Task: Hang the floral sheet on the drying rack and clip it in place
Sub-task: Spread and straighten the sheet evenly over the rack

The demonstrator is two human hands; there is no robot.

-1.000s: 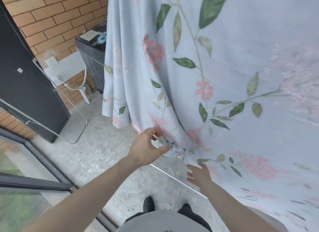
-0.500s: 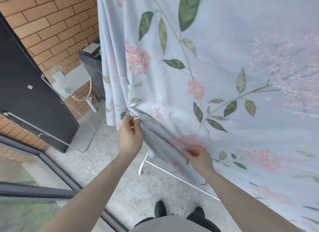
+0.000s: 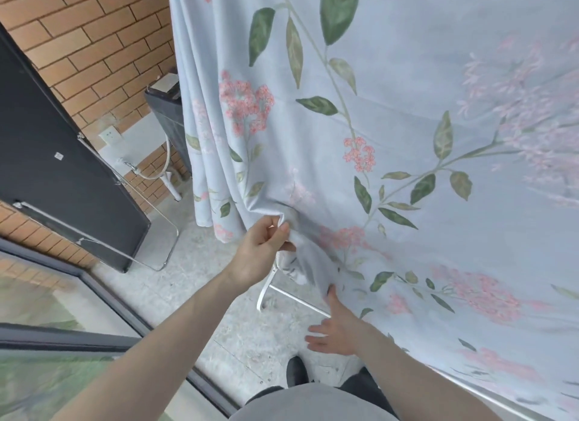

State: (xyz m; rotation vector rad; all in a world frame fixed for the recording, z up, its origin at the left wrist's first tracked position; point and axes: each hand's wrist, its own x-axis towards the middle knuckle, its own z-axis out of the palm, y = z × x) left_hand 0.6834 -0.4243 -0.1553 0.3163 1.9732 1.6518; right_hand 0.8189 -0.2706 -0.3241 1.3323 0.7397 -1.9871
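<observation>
We have the floral sheet (image 3: pixel 391 144) draped over the drying rack, whose top is out of view; only a white leg and low bar (image 3: pixel 266 290) show beneath the cloth's lower edge. The sheet hangs in a broad panel down toward the floor, with folds gathered at its left side. Our left hand (image 3: pixel 261 251) pinches a bunch of fabric near that lower left part, its grip clamped on the cloth between thumb and fingertips, probably to lift the hem away from the rack's leg and pull the folds flat. Our right hand (image 3: pixel 336 329) is spread, fingers apart and holding nothing, its fingertips at the sheet's lower edge, probably ready to smooth or catch the hem. No clips appear anywhere, so we judge that the clipping is not yet done. A dark panel (image 3: pixel 62 157) leans against the brick wall (image 3: pixel 94 38) well to the left.
</observation>
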